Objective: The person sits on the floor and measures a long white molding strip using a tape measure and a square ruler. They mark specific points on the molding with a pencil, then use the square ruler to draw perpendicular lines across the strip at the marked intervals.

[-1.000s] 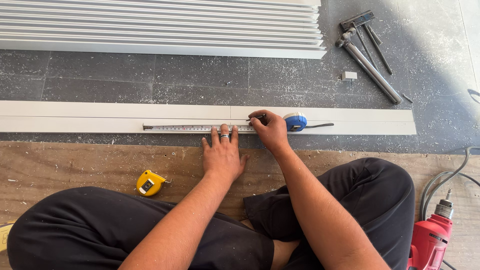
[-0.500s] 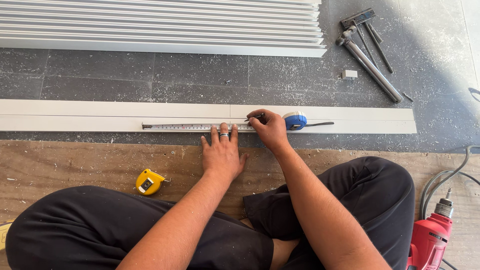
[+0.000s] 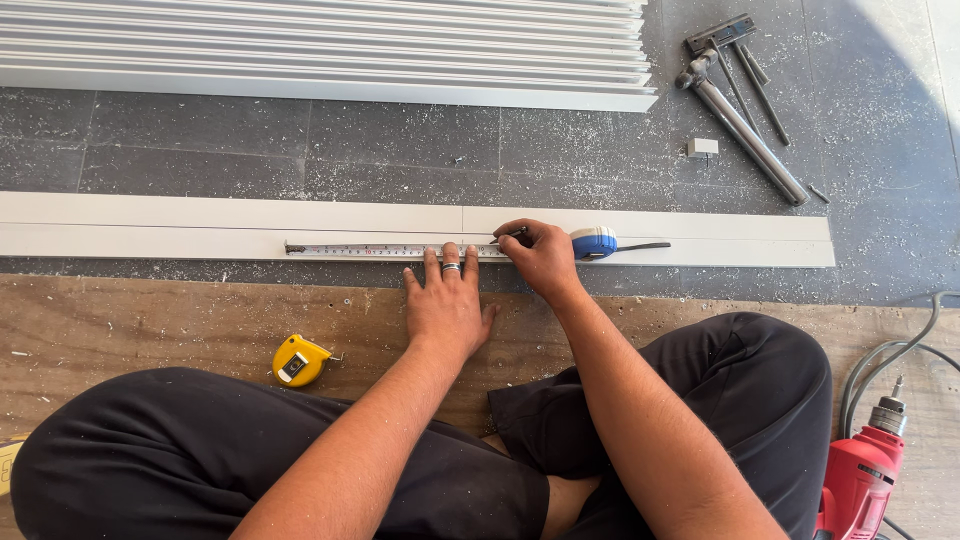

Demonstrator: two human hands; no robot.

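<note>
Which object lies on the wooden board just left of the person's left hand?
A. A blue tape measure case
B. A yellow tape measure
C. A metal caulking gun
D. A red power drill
B: the yellow tape measure sits on the wooden board left of the left hand, while the red drill is far right and the blue case lies on the white strip.

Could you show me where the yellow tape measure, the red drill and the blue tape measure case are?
yellow tape measure (image 3: 299, 361): head view, middle of its case on the wooden board.
red drill (image 3: 858, 487): head view, its red body at bottom right.
blue tape measure case (image 3: 594, 242): head view, its rounded blue side beside the right hand (image 3: 540, 257).
</note>
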